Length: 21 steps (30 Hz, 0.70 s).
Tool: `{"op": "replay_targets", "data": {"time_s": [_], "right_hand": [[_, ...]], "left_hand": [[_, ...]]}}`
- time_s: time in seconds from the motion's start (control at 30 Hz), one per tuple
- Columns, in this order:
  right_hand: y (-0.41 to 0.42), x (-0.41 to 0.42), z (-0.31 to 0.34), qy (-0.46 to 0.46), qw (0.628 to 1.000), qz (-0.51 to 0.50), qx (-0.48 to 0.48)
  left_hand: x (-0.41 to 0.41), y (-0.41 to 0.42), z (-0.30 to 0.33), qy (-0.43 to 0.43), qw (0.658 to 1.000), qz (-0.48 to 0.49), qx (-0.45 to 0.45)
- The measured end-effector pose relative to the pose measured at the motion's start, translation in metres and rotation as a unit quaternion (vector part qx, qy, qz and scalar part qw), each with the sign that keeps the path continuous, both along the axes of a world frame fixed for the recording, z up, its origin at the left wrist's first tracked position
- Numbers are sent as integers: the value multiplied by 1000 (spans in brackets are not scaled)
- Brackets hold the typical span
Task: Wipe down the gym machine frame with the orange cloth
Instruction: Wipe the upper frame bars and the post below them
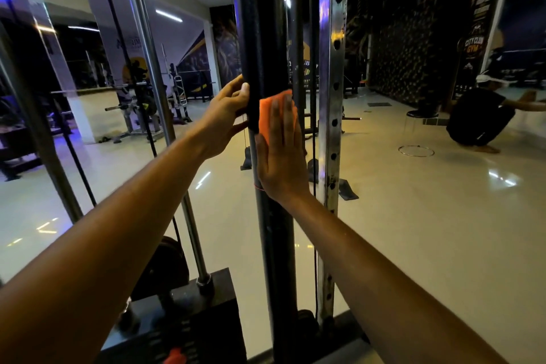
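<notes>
mid-wipe on the black upright post (267, 38) of the gym machine frame, dead centre. right hand (280, 154), fingers straight and together, pressing the orange cloth (267, 115) flat against the post. left hand (227, 118) at nine o'clock of the cloth, fingers curled round the post's edge, steadying. judged partway only: long stretches above and below not yet covered, likewise the perforated steel upright (332, 97) at three o'clock. matte painted post, soft folded cloth, glossy chrome guide rod (153, 74) at ten o'clock, shiny tiled floor (413, 230).
</notes>
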State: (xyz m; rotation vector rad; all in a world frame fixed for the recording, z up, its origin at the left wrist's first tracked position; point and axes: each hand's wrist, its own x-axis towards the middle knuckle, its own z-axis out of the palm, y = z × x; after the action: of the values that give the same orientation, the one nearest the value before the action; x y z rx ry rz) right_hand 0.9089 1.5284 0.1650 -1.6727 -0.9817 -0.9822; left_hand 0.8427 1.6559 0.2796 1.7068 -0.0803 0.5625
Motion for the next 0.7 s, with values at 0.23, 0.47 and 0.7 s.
{"op": "replay_targets", "data": {"time_s": [0.23,0.47,0.7], "right_hand": [[-9,-4,-34,29,998,39,-29],[-6,2,-34,10,1000,21,-20],[-24,-6,-93,55,994,64,-73]], "left_hand": [[-4,-4,-22,18,1000,-5,-5],[2,1,-27,20,1000,-2,-12],[-4,-6,-61,28,999,-8,-27]]}}
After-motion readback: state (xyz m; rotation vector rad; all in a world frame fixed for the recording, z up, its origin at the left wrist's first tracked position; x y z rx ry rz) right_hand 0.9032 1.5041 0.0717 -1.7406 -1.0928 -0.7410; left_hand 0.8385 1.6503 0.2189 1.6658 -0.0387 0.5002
